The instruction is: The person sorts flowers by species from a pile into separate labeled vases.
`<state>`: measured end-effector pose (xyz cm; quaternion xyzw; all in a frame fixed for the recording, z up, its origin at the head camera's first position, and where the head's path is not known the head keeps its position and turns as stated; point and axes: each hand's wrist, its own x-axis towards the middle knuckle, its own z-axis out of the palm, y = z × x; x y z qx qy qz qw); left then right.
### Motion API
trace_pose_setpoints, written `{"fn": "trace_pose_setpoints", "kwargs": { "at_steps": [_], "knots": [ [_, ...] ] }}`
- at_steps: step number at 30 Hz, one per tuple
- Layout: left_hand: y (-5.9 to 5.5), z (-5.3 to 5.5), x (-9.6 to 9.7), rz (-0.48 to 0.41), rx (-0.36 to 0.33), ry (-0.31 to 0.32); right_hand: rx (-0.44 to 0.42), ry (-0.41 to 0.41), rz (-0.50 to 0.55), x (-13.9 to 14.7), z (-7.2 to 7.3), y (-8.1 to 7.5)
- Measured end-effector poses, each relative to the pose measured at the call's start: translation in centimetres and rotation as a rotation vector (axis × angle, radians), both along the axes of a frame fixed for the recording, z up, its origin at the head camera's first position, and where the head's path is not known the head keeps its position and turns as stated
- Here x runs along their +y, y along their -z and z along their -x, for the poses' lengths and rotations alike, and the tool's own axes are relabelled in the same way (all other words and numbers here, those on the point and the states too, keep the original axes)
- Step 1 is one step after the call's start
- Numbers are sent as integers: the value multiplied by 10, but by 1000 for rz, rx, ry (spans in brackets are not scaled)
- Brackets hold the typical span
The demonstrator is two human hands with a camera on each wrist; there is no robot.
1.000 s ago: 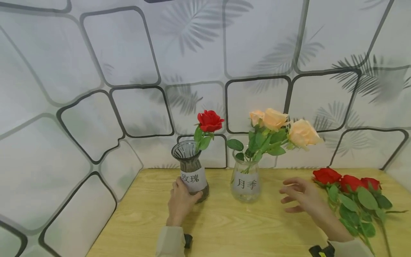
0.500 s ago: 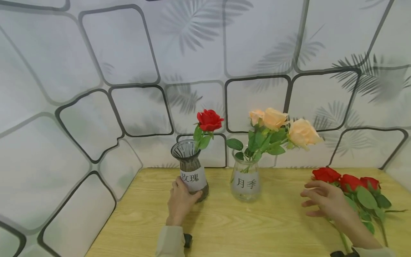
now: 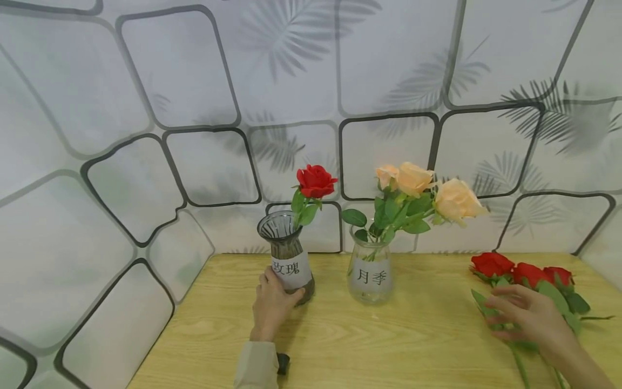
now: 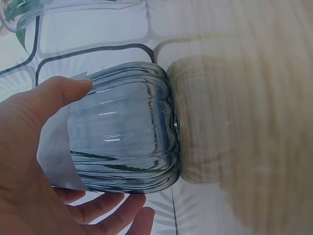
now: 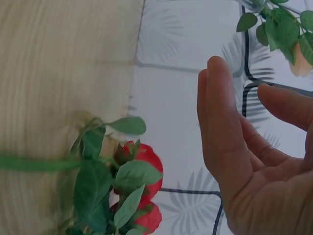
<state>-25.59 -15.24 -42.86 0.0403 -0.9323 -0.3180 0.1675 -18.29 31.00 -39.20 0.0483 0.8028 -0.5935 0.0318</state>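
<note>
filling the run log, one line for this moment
left hand: grips dark vase | right hand: empty, near loose red roses | dark vase: one red rose | clear vase: three peach roses

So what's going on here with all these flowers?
A person is busy with flowers. The left-hand grip holds a smoky-grey ribbed glass vase with a white paper label; one red rose with green leaves stands in it. The right-hand grip holds nothing and is near three loose red roses with green leaves on the pale wood-grain table. In between, a clear glass vase with a white label holds three peach roses.
</note>
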Motion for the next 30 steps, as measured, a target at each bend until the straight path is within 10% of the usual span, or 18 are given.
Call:
{"fn": "trace_pose_setpoints", "kwargs": {
  "at_steps": [30],
  "knots": [
    [1, 1, -1, 0, 0, 20, -204, 82, -5, 37, -17, 28]
  ]
}}
